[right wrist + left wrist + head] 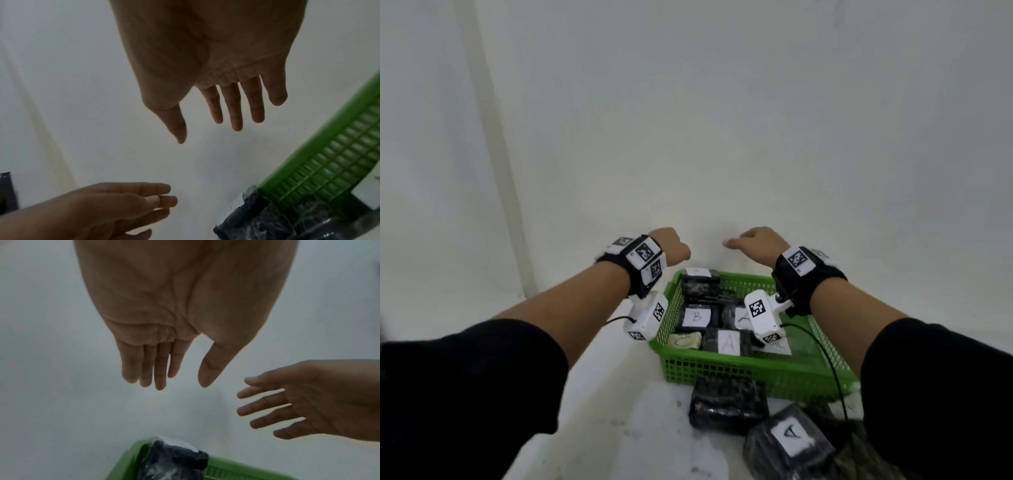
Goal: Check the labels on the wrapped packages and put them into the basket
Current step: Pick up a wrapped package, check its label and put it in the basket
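Observation:
A green plastic basket [739, 371] stands on the white surface and holds several black wrapped packages with white paper labels, among them one marked B [697, 317] and one marked A [728, 342]. Outside the basket, near its front edge, lie a black package with no label showing [729, 404] and another labelled A [789, 437]. My left hand [674, 248] and right hand [755, 243] are raised above the basket's far edge, a little apart. In the wrist views the left hand [164, 369] and right hand [226, 110] have straight fingers and hold nothing.
A white wall rises right behind the basket, with a corner at the left. The basket's far rim [236, 465] and one wrapped package [174, 459] show below my left hand. Cables run from the wrist cameras over the basket's right side.

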